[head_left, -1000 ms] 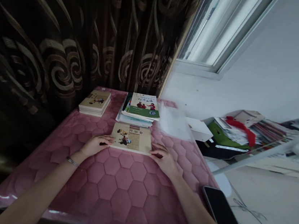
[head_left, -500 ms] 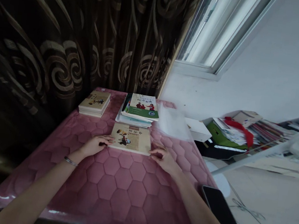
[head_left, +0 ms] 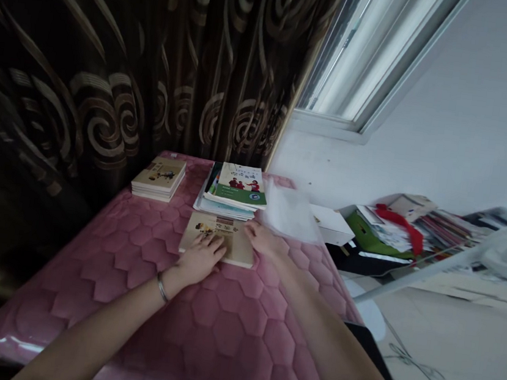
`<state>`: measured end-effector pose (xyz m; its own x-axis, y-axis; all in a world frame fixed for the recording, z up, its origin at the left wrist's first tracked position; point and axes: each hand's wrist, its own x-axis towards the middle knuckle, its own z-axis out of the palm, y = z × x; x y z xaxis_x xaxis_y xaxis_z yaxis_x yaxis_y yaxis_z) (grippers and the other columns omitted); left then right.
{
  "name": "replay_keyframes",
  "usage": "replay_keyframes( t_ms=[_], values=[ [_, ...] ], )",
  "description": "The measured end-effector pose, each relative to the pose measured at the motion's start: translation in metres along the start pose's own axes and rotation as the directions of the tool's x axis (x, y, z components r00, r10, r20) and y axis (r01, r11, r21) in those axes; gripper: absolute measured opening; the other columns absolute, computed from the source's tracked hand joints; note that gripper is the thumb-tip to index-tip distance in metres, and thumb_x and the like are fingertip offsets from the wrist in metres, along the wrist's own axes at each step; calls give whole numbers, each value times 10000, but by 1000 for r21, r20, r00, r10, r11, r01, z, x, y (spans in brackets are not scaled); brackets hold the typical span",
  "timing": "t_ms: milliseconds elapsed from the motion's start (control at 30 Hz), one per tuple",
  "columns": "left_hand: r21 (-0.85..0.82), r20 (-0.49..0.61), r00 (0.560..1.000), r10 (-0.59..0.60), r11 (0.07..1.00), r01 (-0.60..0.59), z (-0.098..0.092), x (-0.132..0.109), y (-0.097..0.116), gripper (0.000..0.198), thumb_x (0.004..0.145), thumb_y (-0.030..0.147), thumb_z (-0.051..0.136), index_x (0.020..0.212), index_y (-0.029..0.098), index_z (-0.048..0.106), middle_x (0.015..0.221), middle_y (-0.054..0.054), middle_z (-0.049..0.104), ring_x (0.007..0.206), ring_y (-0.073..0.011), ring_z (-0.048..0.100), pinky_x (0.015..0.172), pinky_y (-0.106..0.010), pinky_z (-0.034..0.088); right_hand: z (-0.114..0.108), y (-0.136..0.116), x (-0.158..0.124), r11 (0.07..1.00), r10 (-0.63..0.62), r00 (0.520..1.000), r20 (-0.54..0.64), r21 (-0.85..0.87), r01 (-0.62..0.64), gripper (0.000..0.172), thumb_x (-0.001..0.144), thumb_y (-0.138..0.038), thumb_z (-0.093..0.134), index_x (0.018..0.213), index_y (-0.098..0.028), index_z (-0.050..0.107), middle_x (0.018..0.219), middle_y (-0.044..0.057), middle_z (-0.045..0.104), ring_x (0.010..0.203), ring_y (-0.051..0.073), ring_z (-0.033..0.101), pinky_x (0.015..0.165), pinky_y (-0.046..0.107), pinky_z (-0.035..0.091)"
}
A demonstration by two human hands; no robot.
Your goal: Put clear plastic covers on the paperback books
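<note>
A tan book (head_left: 240,251) with small painted figures on its cover lies flat on the pink quilted tablecloth (head_left: 220,309). My left hand (head_left: 201,259) rests palm down on its near part, fingers spread over the cover. At the book's far right corner, my right hand (head_left: 260,238) has its fingers closed on the edge; the fingertips are partly hidden. Just behind lies a pile of books (head_left: 235,195), topped by a green and white one with red figures. To the back left sits a neat stack of tan books (head_left: 157,178) of similar look.
Clear plastic sheeting (head_left: 292,213) lies right of the pile, beside a white box (head_left: 331,225). A dark flat device (head_left: 367,339) is at the table's right edge, partly behind my right arm. A patterned curtain (head_left: 195,59) hangs behind the table.
My left hand has moved from the book's left edge onto its cover. My right hand has slid from the near right edge up to the far right corner.
</note>
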<state>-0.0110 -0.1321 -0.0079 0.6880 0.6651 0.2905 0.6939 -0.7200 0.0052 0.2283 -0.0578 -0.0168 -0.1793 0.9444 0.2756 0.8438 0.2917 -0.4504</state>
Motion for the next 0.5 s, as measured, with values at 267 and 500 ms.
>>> replay_keyframes(
  t_ms=[267,500],
  values=[
    [154,127,984,127,977,-146,-8,21,-19,415,794,335,682,1164,177,577,1221,-168,606,1076,-312,591,786,-403,500,10,-9,25,988,71,990,121,-148,-53,297,963,-272,362,1014,-186,642,1127,94,628,1024,181,594,885,293,434],
    [351,218,947,237,886,-302,3,21,-3,401,852,34,435,1238,58,540,1209,-302,591,972,-361,666,659,-462,539,6,-14,32,977,147,969,201,-181,-110,335,953,-389,394,1053,-208,657,1197,111,610,1097,255,563,883,382,426]
  ],
)
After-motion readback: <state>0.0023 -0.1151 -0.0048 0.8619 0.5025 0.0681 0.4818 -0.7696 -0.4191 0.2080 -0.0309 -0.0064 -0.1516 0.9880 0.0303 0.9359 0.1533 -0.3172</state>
